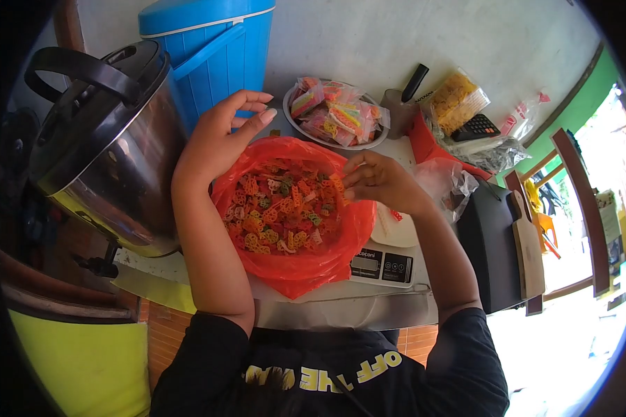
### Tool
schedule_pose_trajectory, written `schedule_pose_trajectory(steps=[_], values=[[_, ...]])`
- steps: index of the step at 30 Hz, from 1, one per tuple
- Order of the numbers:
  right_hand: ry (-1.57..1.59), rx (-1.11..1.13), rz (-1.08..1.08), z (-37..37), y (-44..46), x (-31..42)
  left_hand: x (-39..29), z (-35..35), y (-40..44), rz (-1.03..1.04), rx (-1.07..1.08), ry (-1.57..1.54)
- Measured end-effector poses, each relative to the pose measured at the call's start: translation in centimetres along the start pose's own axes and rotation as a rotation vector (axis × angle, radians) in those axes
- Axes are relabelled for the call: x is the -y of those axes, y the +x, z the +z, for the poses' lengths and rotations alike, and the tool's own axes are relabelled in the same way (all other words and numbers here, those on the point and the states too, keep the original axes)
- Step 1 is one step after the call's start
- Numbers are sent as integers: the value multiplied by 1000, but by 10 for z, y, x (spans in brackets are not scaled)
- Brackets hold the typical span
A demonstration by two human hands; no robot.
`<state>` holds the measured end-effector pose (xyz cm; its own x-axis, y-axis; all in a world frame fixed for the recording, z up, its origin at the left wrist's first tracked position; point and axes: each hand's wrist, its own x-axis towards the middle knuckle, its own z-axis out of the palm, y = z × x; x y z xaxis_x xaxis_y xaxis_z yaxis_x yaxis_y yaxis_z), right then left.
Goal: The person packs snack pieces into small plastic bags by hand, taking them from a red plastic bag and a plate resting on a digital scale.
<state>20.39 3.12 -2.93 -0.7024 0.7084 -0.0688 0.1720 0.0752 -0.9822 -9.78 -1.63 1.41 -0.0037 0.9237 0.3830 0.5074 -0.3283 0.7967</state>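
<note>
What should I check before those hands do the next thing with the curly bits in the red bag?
1. Red bag open: ok, its mouth is wide.
2. Colourful pieces inside: ok, there's a big heap.
3. Left hand free: ok, it looks empty.
4. Right hand free: cannot tell, pieces are right beside it.
5. Scale reading: cannot tell, too small to read.
6. White plate clear: not ok, a red bit shows there.

L arm reaches fwd over bench's near edge, elbow close to that edge, wrist bent inward; L hand up twd far edge, fingers loosely curved & parted, w/ thumb extended. R arm crosses same near edge, angled in twd L; R hand a bit nearer than L, fingers bent, tips pointing L; grip unclear. Hands well apart.
</note>
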Motion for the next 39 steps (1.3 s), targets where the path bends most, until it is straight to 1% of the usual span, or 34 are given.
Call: schedule_pose_trajectory(steps=[3,6,9,12,15,19,21,23,25,27,30,33,36,39], values=[[-70,-19,18,-19,-13,4,-1,-1,0,-4,-7,-7],[-278,-17,81,-45,-33,18,-1,0,-1,-5,-13,-7],[-468,-12,214,-68,-48,25,-4,0,-1,-23,-15,-10],[-762,-87,317,-79,-49,17,0,0,0,5,-12,-15],[-857,-132,52,-70,-29,17,-1,1,0,13,-20,-1],[-721,-211,-458,-5,26,18,-5,2,1,42,-51,7],[-981,-207,-750,26,57,17,-7,3,2,75,-85,-10],[-1197,-286,-766,50,83,6,-8,5,1,109,-125,-53],[-1336,-303,-656,60,104,-9,-11,5,1,112,-140,-49],[-1389,-252,-427,56,127,-15,-11,5,1,116,-150,-43],[-704,-198,-447,33,121,15,-10,5,1,126,-169,-58],[-256,112,-400,27,77,58,-11,1,2,129,-182,-112],[-493,-7,-436,18,78,51,-13,2,2,90,-160,-120],[-384,-376,-631,21,98,35,-15,3,0,59,-79,-26]])
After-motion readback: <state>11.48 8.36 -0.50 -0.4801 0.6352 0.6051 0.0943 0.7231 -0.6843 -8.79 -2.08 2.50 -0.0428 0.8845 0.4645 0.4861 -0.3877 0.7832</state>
